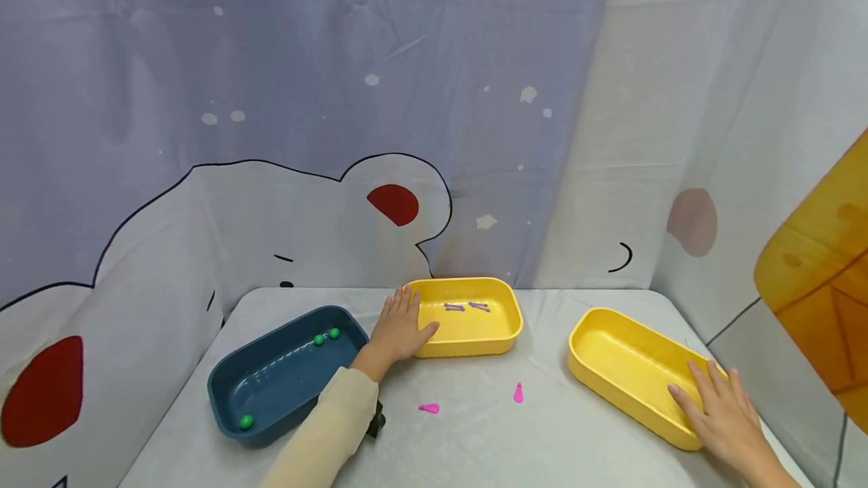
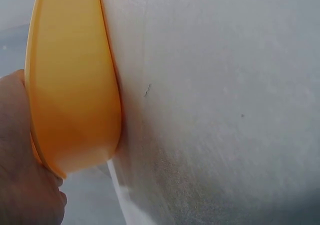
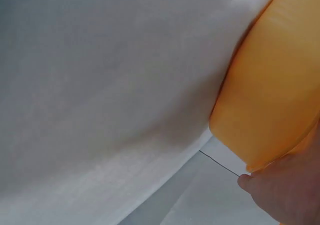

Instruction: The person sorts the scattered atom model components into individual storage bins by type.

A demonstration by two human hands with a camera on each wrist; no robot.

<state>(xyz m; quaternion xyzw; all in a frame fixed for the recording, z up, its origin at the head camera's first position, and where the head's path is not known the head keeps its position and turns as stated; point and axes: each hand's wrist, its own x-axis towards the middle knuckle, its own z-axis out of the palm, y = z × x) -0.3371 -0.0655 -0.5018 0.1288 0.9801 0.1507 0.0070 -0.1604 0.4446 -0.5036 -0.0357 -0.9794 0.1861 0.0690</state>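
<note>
My left hand (image 1: pixel 398 328) lies over the left end of a yellow tray (image 1: pixel 468 347), fingers extended along the rim and thumb toward the inside. Two pairs of small purple sticks (image 1: pixel 454 307) lie in that tray. On the right, my right hand (image 1: pixel 727 414) rests across the right end of a second yellow tray (image 1: pixel 627 400), its fingers fairly straight and the thumb over the inside. Each wrist view shows a tray's outer wall (image 2: pixel 75 85) close up, with part of the hand (image 3: pixel 290 190) at the rim; most fingers are hidden there.
A dark blue tray (image 1: pixel 278 379) stands at the left, behind my left forearm, with green balls (image 1: pixel 246 422) inside. Two small pink pieces (image 1: pixel 429 408) lie on the white table cloth (image 1: pixel 475 446). A dark object (image 1: pixel 375 422) shows by the left sleeve. Printed curtains (image 1: pixel 475 134) hang behind.
</note>
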